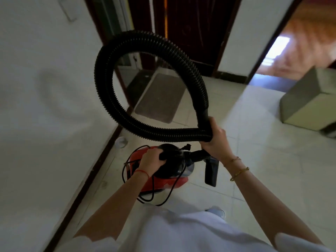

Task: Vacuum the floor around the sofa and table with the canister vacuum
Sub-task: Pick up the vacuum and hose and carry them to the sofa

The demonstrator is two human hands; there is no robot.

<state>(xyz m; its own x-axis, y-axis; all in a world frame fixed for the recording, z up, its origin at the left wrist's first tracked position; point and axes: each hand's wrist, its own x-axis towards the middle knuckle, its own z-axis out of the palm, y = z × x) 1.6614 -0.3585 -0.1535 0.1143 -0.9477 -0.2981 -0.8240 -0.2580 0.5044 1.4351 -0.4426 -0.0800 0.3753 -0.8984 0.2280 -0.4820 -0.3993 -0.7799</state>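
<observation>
While left hand [151, 160] grips canister vacuum [171, 166] handle, right hand [216, 140] fingers clenched round looped hose [145, 40]

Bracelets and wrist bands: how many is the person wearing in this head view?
3. A red string circles the left wrist. Two gold bracelets sit on the right wrist: a thin chain nearer the hand and a thicker bangle behind it. None appear hidden.
</observation>
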